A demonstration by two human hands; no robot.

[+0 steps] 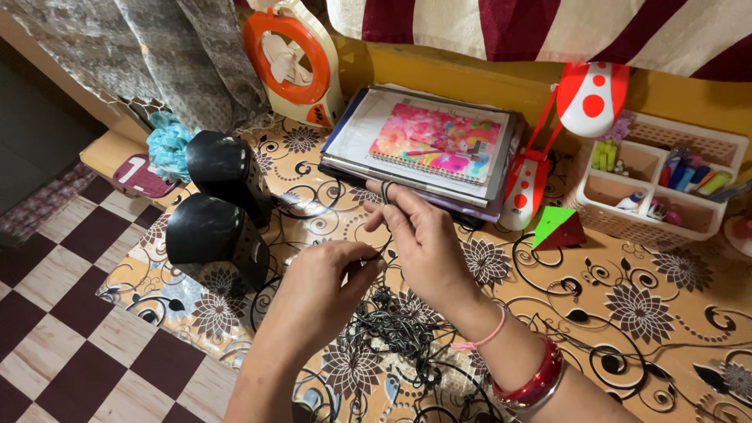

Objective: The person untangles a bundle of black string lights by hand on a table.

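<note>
We are looking down on the bench [642, 305], spread with a tan cloth printed with dark flowers and scrolls, a chequered floor [70, 313] showing beyond its near-left edge. On it, from the biggest down: a stack of folders and notebooks [427, 149] with a bright pink cover on top, two black speakers [219, 204] at the left edge, an orange and white fan [294, 59] behind them, a white compartment basket [658, 188] of pens and small items at the right, a red and white lamp [560, 133] leaning beside the stack, and a small red and green pyramid [558, 227].

In front of us lies a tangle of thin black cable [399, 345], heaped loosely on the cloth between our forearms. Our left hand [321, 294] is curled nearly closed just above the heap, thumb and fingers pinched on a strand. Our right hand [419, 235], wrist ringed by a red bangle and a pink thread, is raised over the bench with its fingertips pinched on a small dark loop of the same cable, near the stack's front edge.

We judge this to be the middle of sorting the cable: one end is drawn out, the bulk unsorted. The next move would call for keeping the strand taut between both hands so it draws free without tightening knots.
</note>
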